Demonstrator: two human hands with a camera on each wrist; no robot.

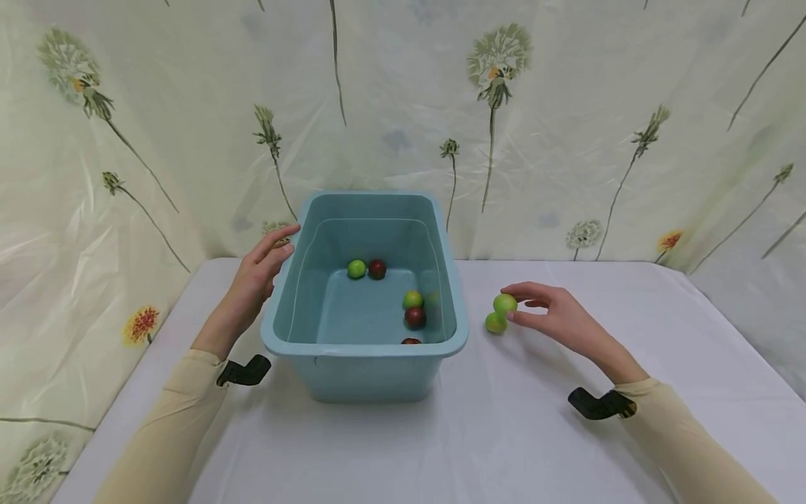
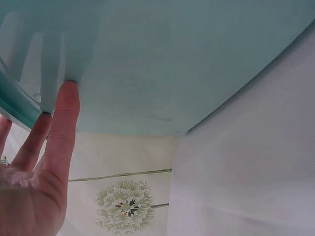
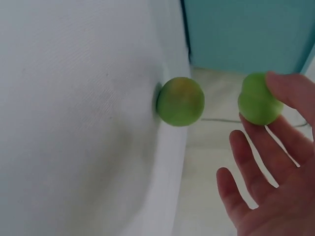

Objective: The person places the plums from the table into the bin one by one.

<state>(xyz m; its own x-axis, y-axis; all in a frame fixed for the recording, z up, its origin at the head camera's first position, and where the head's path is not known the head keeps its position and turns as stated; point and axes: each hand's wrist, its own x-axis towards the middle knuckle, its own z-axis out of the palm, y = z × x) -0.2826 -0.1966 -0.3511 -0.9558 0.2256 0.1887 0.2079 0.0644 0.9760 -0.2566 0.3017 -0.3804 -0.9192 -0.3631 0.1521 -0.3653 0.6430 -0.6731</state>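
Note:
Between thumb and fingertips, my right hand (image 1: 554,315) pinches a green plum (image 3: 260,101) with a visible crease, held above the table to the right of the tub. Another green plum (image 3: 180,102), with a yellowish patch, rests on the cloth just below it. A light blue plastic tub (image 1: 366,348) stands between my hands. My left hand (image 1: 255,269) is at the tub's left side, its fingers extended; in the left wrist view a fingertip (image 2: 69,91) touches the outer wall.
Inside the tub lie a green plum (image 1: 356,269), a dark red plum (image 1: 377,269), a yellowish-green one (image 1: 413,299), and another dark red one (image 1: 415,318). The front rim partly hides a reddish fruit (image 1: 411,341). White cloth (image 1: 504,434) covers the table; a flowered curtain (image 1: 390,105) hangs behind.

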